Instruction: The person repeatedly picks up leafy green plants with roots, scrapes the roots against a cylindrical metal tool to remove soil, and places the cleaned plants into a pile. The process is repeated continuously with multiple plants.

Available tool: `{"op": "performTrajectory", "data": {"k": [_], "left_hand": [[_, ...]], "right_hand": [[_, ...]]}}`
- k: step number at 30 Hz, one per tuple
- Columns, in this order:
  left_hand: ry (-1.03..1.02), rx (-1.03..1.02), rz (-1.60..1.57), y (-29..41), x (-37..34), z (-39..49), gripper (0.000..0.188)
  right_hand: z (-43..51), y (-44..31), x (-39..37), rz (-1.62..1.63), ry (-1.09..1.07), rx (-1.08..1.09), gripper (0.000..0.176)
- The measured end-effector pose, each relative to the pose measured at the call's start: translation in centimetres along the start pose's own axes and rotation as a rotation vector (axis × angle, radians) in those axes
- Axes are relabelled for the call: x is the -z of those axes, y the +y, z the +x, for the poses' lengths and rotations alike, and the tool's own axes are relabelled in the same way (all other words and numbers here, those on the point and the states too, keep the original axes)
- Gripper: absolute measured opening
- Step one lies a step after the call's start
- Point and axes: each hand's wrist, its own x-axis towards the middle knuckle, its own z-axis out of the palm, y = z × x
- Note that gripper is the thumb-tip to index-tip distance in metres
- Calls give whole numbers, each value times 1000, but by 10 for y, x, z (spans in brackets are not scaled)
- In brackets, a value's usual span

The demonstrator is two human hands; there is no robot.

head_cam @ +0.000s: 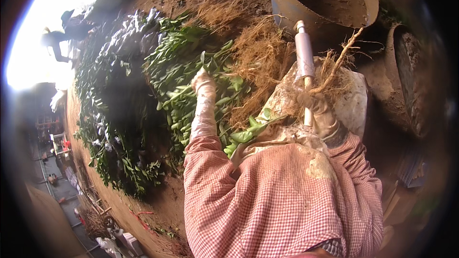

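Observation:
My left hand (204, 80), in a pale dirty covering, reaches into a heap of leafy green plants (175, 82). Its fingers are bunched at a leafy stem; whether they grip it is hidden. Over my lap, my right hand (321, 107) wears a muddy glove and curls around a plant's brown root (337, 62), which slants up to the right. A wooden stick with a roll of clear plastic film (304, 55) lies against this hand; I cannot tell if the hand holds it too. Green leaves (247, 134) rest at the left side of my lap, on a soiled pale apron (349, 96).
Tangled bare roots (258, 57) spread between the heap and my lap. A mud-coated tub (290, 10) stands ahead, with another muddy container (394, 75) at right. More plants with silvery plastic (132, 32) lie farther left. Red ties (141, 220) are on the earth floor.

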Motion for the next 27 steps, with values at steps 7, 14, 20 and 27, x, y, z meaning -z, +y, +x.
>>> {"op": "performTrajectory", "data": {"k": [7, 14, 20, 27], "left_hand": [[-158, 91, -51, 5, -21, 42, 21], [-237, -374, -4, 62, -79, 22, 31], [-459, -322, -288, 30, -107, 26, 36], [-619, -98, -1237, -106, 16, 21, 34]], "right_hand": [[-4, -7, 4, -35, 192, -311, 56], [-2, -8, -4, -146, -73, -60, 54], [19, -4, -24, -207, 165, 15, 48], [45, 8, 20, -249, 358, -468, 44]]}}
